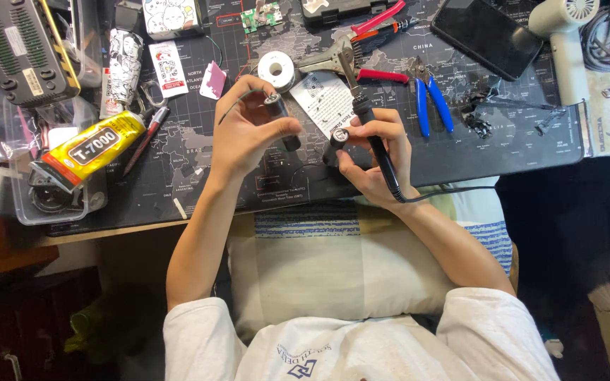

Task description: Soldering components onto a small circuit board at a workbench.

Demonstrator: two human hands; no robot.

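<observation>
**Two hands, two small batteries and a soldering iron over the desk mat**

The left hand [248, 130] is closed around a black cylinder battery [280, 120], thumb across its body, one metal end up. A thin dark wire [233, 102] curves out by the fingers of this hand.

The right hand [375, 155] grips 2 things at once: a black soldering iron [374, 144], held like a pen w/ the tip pointing away from the person, and a second cylinder battery [337, 141] pinched under the thumb, its round end facing the camera. The iron's cable [453, 189] runs off to the right over the desk [142, 229] edge.

Landmark: the solder spool [277, 69], white and round, on the dark map-print mat [503, 141].
- Both hands are just below the spool, the left battery nearest to it.
- Right of the spool: a white paper sheet [323, 99], then red-handle pliers [375, 70], then blue-handle cutters [431, 102].
- Far right of the spool: a black phone [485, 35] and a white handheld fan [566, 42].
- Left of the spool: a yellow glue tube [93, 148] lying over a clear plastic box [15, 169], approx. at the mat's left edge.
- Above the spool: a small green circuit board [259, 15].
</observation>
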